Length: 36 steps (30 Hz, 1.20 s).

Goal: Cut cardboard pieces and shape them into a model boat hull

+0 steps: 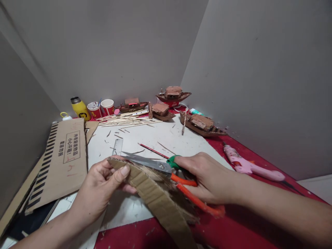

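Observation:
My left hand (103, 185) pinches the tip of a long, curved strip of corrugated cardboard (155, 197), thumb on top and fingers behind. The strip runs down toward the bottom edge of the view. In my right hand (207, 176) is a pair of scissors (162, 166) with one green and one orange handle loop. Their blades lie along the strip's upper edge and point toward my left hand. Behind the strip, under the scissors, hangs a frayed, darker piece of cardboard (178, 197), partly hidden.
Small brown model boats (203, 124) line the back of the table. Thin wooden sticks (124, 119), red cups (107, 107) and a yellow bottle (81, 109) stand nearby. A printed cardboard sheet (58, 173) lies left, a pink glue gun (249, 166) right. A pencil (153, 150) and ruler (118, 147) lie ahead.

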### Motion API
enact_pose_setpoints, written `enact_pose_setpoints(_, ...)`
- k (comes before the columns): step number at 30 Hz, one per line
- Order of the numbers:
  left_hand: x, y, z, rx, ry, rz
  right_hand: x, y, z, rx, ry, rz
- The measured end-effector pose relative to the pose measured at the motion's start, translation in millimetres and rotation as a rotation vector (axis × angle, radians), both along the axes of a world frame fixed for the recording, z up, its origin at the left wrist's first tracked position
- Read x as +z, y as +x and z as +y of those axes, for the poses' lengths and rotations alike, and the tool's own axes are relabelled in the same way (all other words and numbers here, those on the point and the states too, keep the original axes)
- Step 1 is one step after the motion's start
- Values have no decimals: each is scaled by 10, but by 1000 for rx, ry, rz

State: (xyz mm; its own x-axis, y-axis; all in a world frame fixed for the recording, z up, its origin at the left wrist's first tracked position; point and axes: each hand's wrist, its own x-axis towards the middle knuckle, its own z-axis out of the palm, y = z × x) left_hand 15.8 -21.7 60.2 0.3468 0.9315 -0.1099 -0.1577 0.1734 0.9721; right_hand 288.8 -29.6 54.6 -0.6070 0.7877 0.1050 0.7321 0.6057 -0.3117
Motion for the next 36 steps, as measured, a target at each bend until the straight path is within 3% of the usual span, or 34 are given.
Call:
enact_pose_setpoints(6,-9,1,8,-11,11,-59,97,-51,1,-29,-18,-70)
enact_pose_setpoints(17,-14,26,-8,2,-2,-29,111,-93,10,-2,-32,-93)
enact_pose_setpoints(36,31,31,-23,-25,30,-28,-27,-58,-8,120,-15,106)
